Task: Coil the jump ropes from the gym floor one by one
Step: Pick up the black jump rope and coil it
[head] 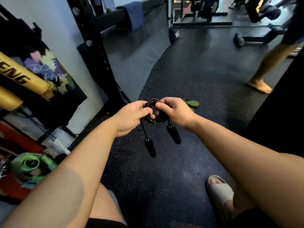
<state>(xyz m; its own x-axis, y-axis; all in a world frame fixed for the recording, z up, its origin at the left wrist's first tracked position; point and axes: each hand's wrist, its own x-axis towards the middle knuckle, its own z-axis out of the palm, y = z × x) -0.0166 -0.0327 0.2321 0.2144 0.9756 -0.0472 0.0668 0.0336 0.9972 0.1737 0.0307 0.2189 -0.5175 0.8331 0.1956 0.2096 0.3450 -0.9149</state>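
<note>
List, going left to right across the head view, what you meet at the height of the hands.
yellow pad → left hand → coiled jump rope → right hand → bystander's bare foot

Both bare arms reach forward and meet near the middle of the view. The left forearm [79, 162] comes in from the lower left and the right forearm [238, 145] from the lower right, narrowing toward wrists held at about the same height. The left grip [131, 117] shows its back to the camera. Its fingers curl round the left side of the coiled jump rope [156, 120], with the thumb laid on the near side. The right grip [176, 112] faces it, just beside it. Its thumb [162, 106] presses on the upper right of the coil and its fingers curl over the far side.
</note>
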